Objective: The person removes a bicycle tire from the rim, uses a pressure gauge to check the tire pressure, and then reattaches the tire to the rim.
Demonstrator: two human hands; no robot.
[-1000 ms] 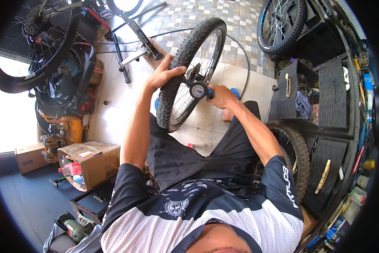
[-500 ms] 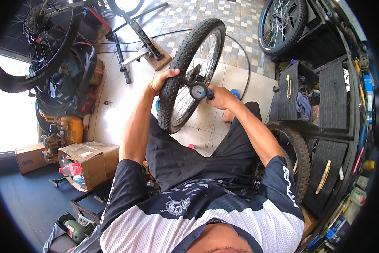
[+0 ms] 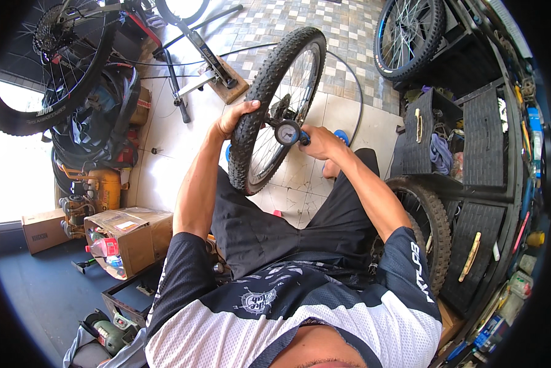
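Tiled floor (image 3: 349,37), left grip (image 3: 229,119) clasping tire (image 3: 264,80), lower than a sec ago, fingers (image 3: 249,106) mostly hidden, right grip (image 3: 319,142) wrapped round gauge handle (image 3: 304,138), dial (image 3: 286,132) unreadable

l. head cam, wide fisheye, downward twd nearby hands (image 3: 322,143)

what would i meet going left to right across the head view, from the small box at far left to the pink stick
Small box, open cardboard box, left hand, gauge, right hand, rag, pink stick.
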